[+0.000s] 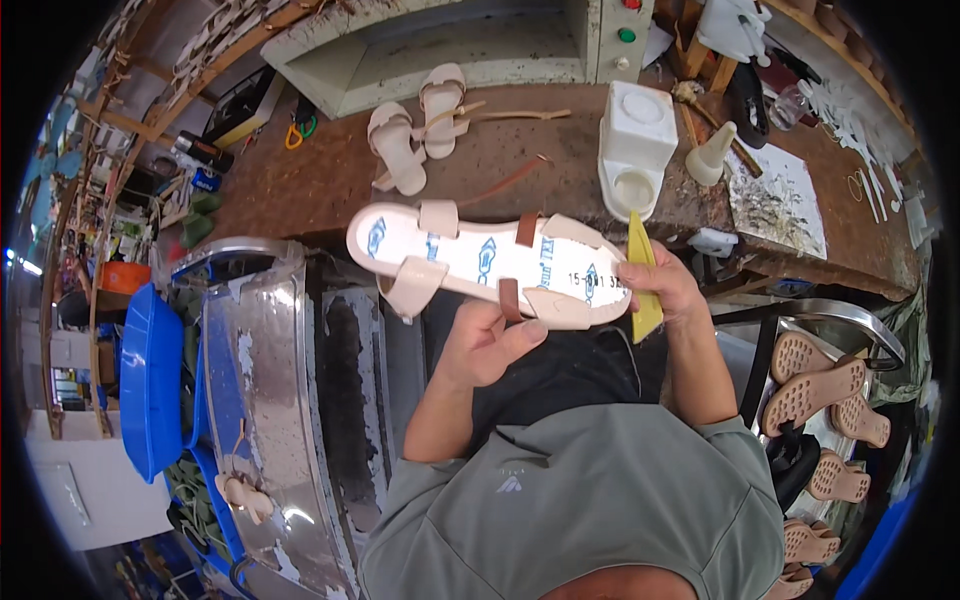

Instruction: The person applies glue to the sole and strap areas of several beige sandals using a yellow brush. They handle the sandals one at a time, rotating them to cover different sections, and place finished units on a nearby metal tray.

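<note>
A beige sandal (460, 252) with pale side straps and a white printed insole lies across my lap, held level above it. My left hand (488, 345) grips its near edge beside a brown strap piece (509, 299), thumb along the rim and fingers hidden underneath. At the sandal's right end, my right hand (672, 285) is closed around a yellow flat pointed piece (640, 240); its thumb reaches onto the insole. A second brown strap piece (527, 229) crosses the far edge.
On the brown bench stand two beige sandals (397, 150), a white dispenser with a cup (636, 140), a white nozzle bottle (711, 155) and a stained paper sheet (778, 200). Metal rails flank me. A blue basin (152, 380) stands left; several tan soles (815, 392) hang right.
</note>
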Available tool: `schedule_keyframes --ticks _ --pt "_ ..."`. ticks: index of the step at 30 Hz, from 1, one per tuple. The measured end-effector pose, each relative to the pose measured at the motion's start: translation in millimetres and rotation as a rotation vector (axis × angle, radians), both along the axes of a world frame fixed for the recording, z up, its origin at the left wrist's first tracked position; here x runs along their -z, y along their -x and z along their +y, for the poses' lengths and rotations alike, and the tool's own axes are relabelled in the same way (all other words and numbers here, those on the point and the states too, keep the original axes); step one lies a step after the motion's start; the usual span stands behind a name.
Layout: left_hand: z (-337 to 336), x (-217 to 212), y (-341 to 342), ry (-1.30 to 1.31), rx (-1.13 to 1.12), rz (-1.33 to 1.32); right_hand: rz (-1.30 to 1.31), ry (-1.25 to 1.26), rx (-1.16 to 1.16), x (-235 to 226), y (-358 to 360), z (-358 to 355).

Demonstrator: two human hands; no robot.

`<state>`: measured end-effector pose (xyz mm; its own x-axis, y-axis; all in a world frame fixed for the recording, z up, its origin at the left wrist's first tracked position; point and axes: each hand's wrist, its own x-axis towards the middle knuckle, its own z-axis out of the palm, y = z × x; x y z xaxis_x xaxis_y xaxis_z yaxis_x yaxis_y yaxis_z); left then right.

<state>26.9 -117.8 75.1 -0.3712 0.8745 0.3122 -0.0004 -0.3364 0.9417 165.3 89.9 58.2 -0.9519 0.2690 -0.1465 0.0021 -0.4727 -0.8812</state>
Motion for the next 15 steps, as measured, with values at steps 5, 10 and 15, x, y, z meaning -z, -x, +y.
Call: schedule_keyframes --ticks 5,10,15 --pt "-4 -4 -2 -0.107 -0.071 0.385 -0.17 -0.272 -0.107 -3 -12 1" --pt "-9 1 -16 -0.154 -0.269 0.67 0.191 -0.254 0.312 -43 -23 14" --pt "-5 -7 -26 -0.192 -0.338 0.782 0.522 -0.672 0.161 -86 -2 -33"
